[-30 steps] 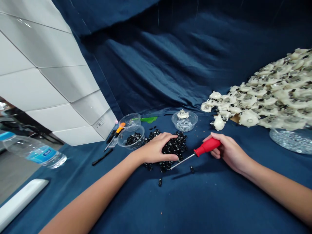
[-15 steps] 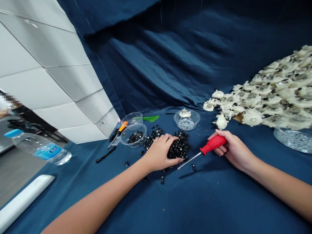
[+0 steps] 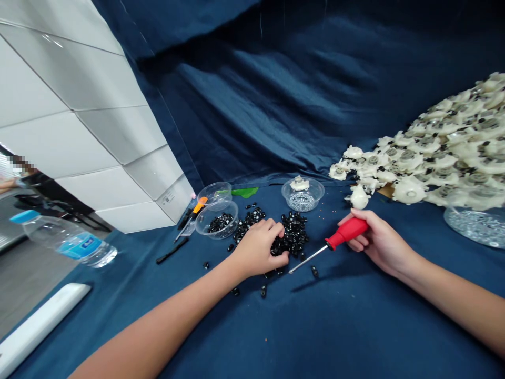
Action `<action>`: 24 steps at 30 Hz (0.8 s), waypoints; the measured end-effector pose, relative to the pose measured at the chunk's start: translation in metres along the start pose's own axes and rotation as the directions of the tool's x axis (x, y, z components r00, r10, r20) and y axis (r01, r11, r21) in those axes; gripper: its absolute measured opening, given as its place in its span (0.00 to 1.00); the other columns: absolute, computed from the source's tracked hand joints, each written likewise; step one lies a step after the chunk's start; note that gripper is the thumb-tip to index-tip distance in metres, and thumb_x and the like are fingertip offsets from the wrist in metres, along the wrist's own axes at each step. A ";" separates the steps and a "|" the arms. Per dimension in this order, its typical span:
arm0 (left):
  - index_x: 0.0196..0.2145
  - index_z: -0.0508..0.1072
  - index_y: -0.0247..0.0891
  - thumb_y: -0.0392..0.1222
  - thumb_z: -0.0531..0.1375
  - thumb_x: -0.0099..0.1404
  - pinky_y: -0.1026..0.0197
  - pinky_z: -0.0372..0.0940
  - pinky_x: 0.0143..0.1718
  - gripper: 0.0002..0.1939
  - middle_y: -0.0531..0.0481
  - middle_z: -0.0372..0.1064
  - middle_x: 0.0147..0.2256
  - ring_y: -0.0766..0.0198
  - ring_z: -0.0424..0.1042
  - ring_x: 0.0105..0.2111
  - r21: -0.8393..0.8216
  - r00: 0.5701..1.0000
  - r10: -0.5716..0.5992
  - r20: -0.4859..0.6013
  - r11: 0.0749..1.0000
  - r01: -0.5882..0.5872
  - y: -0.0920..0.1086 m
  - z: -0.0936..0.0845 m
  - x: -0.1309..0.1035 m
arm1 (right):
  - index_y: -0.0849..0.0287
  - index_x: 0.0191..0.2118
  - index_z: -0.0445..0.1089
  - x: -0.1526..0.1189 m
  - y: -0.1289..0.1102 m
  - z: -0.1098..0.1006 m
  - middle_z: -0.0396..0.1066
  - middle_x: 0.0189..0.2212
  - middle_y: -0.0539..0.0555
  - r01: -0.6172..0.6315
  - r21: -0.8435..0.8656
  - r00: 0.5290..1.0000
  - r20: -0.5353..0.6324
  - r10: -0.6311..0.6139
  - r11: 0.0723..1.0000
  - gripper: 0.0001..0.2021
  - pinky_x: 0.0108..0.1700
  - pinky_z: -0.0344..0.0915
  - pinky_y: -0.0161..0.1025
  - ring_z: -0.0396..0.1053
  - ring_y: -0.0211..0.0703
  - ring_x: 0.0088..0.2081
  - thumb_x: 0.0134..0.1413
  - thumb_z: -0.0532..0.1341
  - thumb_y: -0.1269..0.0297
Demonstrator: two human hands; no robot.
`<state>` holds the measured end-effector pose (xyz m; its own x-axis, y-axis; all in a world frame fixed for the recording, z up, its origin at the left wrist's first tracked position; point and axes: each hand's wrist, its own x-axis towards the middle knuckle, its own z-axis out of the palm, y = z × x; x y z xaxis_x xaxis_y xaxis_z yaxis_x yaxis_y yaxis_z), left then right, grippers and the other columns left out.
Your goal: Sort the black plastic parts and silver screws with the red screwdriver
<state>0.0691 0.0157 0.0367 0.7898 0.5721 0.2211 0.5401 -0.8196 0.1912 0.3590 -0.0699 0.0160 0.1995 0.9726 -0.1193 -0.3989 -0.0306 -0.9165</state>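
- One white bar with a rounded end: well left of the landmark, a loose heap of small glossy black parts.
- Clear plastic bottle with blue cap and label: also well left of the heap.
- Stacked white boxes: left of the heap and behind it.
- Round clear plastic bowl containing black parts: just left of the heap.
- Left hand: over the heap's near left portion. Fingers curled; thumb and index finger apart. Fingertip contact with the parts: cannot tell.
- Round clear plastic bowl containing small silver metal pieces: behind the heap. An off-white plastic part sits at its far side.
- Red-handled screwdriver with metal shaft: right of the heap; tip slants down, just beside the heap's near right edge.
- Right hand: right of the heap, fingers wrapped around the screwdriver handle.
- Large pile of off-white plastic housings: right of the heap and behind it.
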 end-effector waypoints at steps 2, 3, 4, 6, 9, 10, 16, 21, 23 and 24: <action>0.42 0.70 0.40 0.45 0.67 0.64 0.52 0.66 0.45 0.13 0.47 0.70 0.40 0.53 0.70 0.40 0.024 1.000 0.014 0.000 1.000 -0.014 0.000 0.000 0.000 | 0.61 0.30 0.80 0.000 0.001 0.000 0.52 0.12 0.44 -0.003 -0.001 1.000 0.002 0.003 1.000 0.20 0.23 0.56 0.37 0.55 0.36 0.17 0.64 0.66 0.49; 0.42 0.71 0.40 0.45 0.66 0.65 0.52 0.66 0.44 0.11 0.47 0.70 0.40 0.54 0.70 0.40 0.038 1.000 0.020 0.000 0.999 -0.020 0.001 0.000 0.000 | 0.61 0.30 0.80 0.000 0.001 -0.001 0.52 0.12 0.44 -0.004 -0.001 1.000 0.001 0.004 1.000 0.20 0.23 0.56 0.37 0.55 0.36 0.17 0.64 0.66 0.49; 0.41 0.72 0.40 0.46 0.65 0.67 0.52 0.66 0.44 0.10 0.47 0.70 0.40 0.54 0.70 0.40 0.053 1.000 0.023 0.002 0.998 -0.023 0.001 0.000 0.000 | 0.61 0.30 0.80 0.000 0.001 -0.001 0.52 0.12 0.44 -0.005 -0.003 1.000 -0.001 0.005 1.000 0.19 0.23 0.56 0.37 0.55 0.36 0.17 0.64 0.66 0.49; 0.41 0.73 0.40 0.46 0.64 0.68 0.52 0.66 0.43 0.09 0.47 0.70 0.39 0.54 0.70 0.39 0.087 1.000 0.021 0.008 0.996 -0.022 0.002 0.000 -0.001 | 0.61 0.29 0.80 0.000 0.001 -0.002 0.52 0.12 0.44 -0.008 -0.008 1.000 -0.007 0.007 1.000 0.19 0.23 0.56 0.36 0.55 0.36 0.17 0.64 0.67 0.50; 0.42 0.73 0.40 0.49 0.64 0.70 0.50 0.66 0.44 0.10 0.46 0.71 0.41 0.52 0.71 0.41 0.134 1.000 0.004 0.023 0.991 -0.007 0.004 0.000 -0.004 | 0.60 0.29 0.80 0.000 0.001 -0.001 0.51 0.12 0.44 -0.010 -0.016 1.000 -0.017 0.010 1.000 0.19 0.23 0.57 0.36 0.55 0.36 0.17 0.63 0.66 0.49; 0.43 0.74 0.40 0.50 0.64 0.70 0.48 0.66 0.47 0.12 0.45 0.71 0.42 0.51 0.71 0.42 0.137 1.000 -0.005 0.026 0.991 0.001 0.005 -0.001 -0.006 | 0.60 0.29 0.80 0.000 0.001 -0.001 0.51 0.12 0.44 -0.010 -0.017 1.000 -0.018 0.010 1.000 0.19 0.23 0.57 0.36 0.55 0.36 0.17 0.63 0.66 0.49; 0.58 0.72 0.40 0.55 0.64 0.71 0.42 0.64 0.58 0.23 0.39 0.70 0.56 0.45 0.69 0.54 0.046 0.998 -0.062 0.001 0.997 0.062 0.019 0.001 -0.024 | 0.60 0.29 0.80 0.001 0.001 0.000 0.51 0.12 0.43 -0.013 -0.033 1.000 -0.020 0.012 0.999 0.20 0.24 0.58 0.36 0.56 0.36 0.17 0.63 0.66 0.49; 0.53 0.74 0.41 0.54 0.62 0.72 0.44 0.66 0.52 0.19 0.42 0.71 0.50 0.46 0.70 0.49 0.058 0.997 -0.079 0.012 0.995 0.079 0.024 0.004 -0.028 | 0.60 0.29 0.80 0.001 0.001 0.000 0.52 0.12 0.44 -0.021 -0.046 0.999 -0.027 0.020 0.999 0.20 0.24 0.58 0.36 0.57 0.37 0.17 0.63 0.66 0.49; 0.49 0.75 0.41 0.52 0.63 0.71 0.47 0.67 0.48 0.15 0.44 0.72 0.46 0.48 0.70 0.46 0.083 0.998 -0.059 0.012 0.995 0.058 0.023 0.003 -0.026 | 0.60 0.29 0.80 0.002 0.002 0.000 0.52 0.12 0.44 -0.023 -0.048 0.999 -0.029 0.021 0.999 0.19 0.24 0.59 0.36 0.57 0.37 0.17 0.63 0.66 0.49; 0.47 0.75 0.40 0.51 0.63 0.70 0.48 0.67 0.46 0.14 0.44 0.72 0.44 0.49 0.70 0.44 0.099 0.999 -0.040 0.010 0.994 0.039 0.021 0.003 -0.024 | 0.60 0.29 0.80 0.001 0.002 0.000 0.52 0.12 0.44 -0.023 -0.049 0.999 -0.030 0.021 0.999 0.19 0.24 0.59 0.36 0.57 0.37 0.17 0.63 0.66 0.49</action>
<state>0.0624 -0.0156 0.0327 0.7704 0.6039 0.2042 0.5963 -0.7960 0.1042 0.3588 -0.0686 0.0139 0.2180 0.9643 -0.1504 -0.3591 -0.0640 -0.9311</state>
